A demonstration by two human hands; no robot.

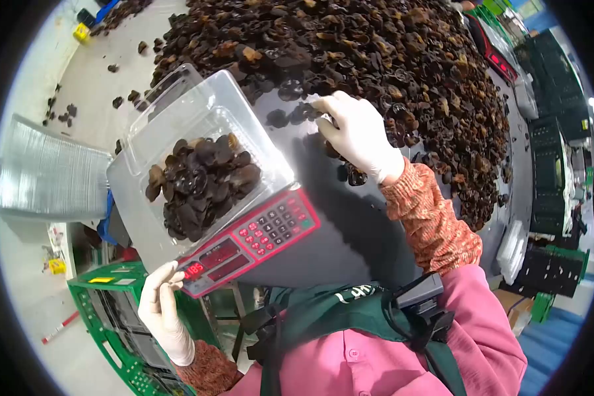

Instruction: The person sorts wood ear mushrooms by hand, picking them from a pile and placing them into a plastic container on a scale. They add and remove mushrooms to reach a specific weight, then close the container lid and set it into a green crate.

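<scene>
My right hand [360, 135], in a white glove, reaches to the near edge of a large heap of dark wood ear mushrooms [350, 53]. Its thumb and fingers are bent together around a dark mushroom piece [303, 113] at the fingertips. A clear plastic container [228, 99] with a pile of mushrooms [204, 178] in it rests on a weighing scale [254, 241] with a red-framed keypad and lit red digits. My left hand [165, 313], also gloved, is beside the scale's left display corner. Its fingers are loosely bent, with nothing visible in them.
A stack of clear plastic containers [53, 171] stands at the left. Below it is a green crate [112, 330]. A second red-lit scale [498, 56] is at the far right, near dark crates [551, 175]. Loose mushroom pieces [66, 117] lie at the upper left.
</scene>
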